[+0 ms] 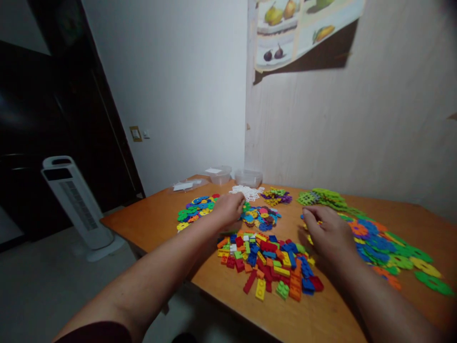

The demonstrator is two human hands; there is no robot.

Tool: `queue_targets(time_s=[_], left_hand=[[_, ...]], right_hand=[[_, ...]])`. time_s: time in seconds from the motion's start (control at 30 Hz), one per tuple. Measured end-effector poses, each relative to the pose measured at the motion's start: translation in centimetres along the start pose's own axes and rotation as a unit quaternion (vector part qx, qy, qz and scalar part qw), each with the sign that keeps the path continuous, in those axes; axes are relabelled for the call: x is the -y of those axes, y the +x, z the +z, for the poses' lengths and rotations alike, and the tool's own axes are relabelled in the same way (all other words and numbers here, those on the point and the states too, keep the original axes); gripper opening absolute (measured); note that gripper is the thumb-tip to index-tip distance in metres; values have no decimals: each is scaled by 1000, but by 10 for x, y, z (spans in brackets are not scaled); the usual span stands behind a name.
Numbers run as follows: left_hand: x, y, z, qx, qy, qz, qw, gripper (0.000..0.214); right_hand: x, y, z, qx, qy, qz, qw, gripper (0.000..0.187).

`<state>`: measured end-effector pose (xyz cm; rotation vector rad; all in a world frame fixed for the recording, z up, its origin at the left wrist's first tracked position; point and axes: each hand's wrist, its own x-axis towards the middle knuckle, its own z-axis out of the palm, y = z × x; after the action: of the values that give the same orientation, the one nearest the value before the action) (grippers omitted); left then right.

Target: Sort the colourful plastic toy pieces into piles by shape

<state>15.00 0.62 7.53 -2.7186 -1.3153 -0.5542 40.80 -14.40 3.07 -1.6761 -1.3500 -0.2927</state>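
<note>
My left hand (230, 207) reaches over a pile of small colourful disc pieces (262, 218), its fingers curled together. A green piece (246, 206) shows right at its fingertips; whether it is gripped I cannot tell. My right hand (330, 232) is beside larger flower-shaped connector discs (374, 243), thumb and fingers drawn together. Bits of yellow and blue show by its fingertips, and what the fingers hold, if anything, is hidden. Between my forearms lies a heap of building bricks (267, 257) in red, blue, yellow, green and orange.
Another disc pile (196, 209) lies left of my left hand. Farther back are white pieces (248, 192), yellow-purple pieces (276, 196), lime-green pieces (323, 197), and clear plastic containers (249, 178) with a lid (189, 185). A tower heater (76, 200) stands left of the wooden table (150, 214).
</note>
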Motion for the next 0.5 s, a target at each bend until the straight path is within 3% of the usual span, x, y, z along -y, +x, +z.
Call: queue_targets(time_s=[0.13,0.23,0.37,0.5], left_hand=[[-57,12,7,-8,-158,93,983,26],[-90,18,12,-12,-217,135,967,25],[-104,22,18,-21,-277,124,953,24],[-89,19,20,-25,-331,92,939,24]], right_hand=[[10,-6,6,112,101,-2,989,44],[11,-6,8,139,131,24,981,48],[0,2,-1,84,103,76,988,52],[-36,15,-17,-53,-29,152,987,52]])
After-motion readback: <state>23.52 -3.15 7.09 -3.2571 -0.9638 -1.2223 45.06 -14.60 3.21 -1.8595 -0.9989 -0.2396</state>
